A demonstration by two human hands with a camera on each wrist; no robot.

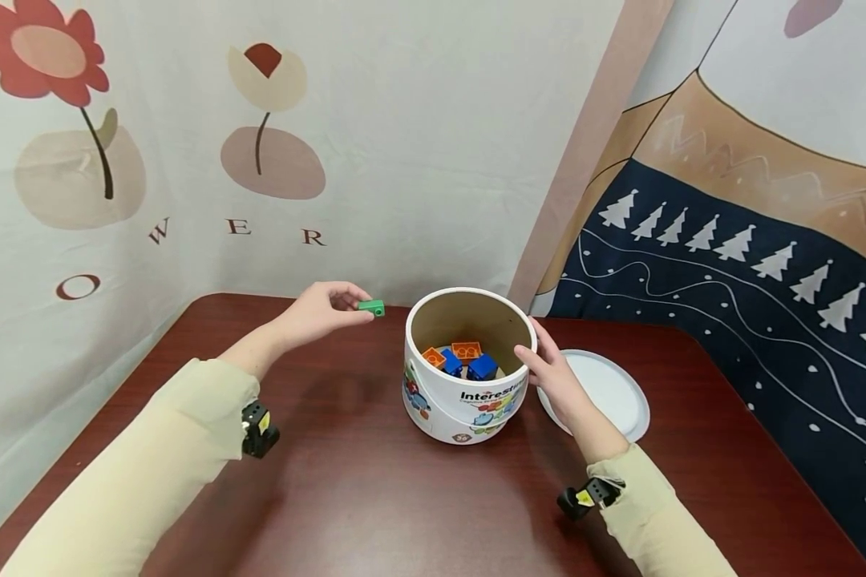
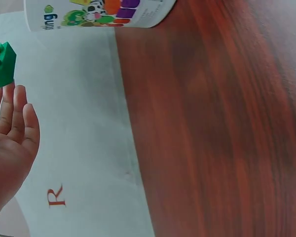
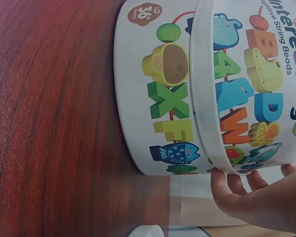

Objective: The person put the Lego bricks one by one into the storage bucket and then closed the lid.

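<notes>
Between the thumb and fingers of my left hand (image 1: 326, 308) is a small green toy brick (image 1: 371, 308), held in the air left of a white bucket. The same green brick (image 2: 4, 65) shows at the left edge of the left wrist view. My right hand (image 1: 554, 370) grips the right side of the bucket (image 1: 439, 409), thumb over the rim and fingers round the outside. Inside the bucket lie orange bricks (image 1: 466, 351) and blue bricks (image 1: 483, 368). Colourful printed letters and animals cover its wall (image 3: 153, 118).
A round white lid (image 1: 606, 393) lies on the dark red wooden table (image 1: 375, 497), right of the bucket and partly behind my right hand. A pale printed curtain (image 1: 418, 144) hangs along the back, and a dark tree-patterned cloth (image 1: 693, 280) hangs at the right.
</notes>
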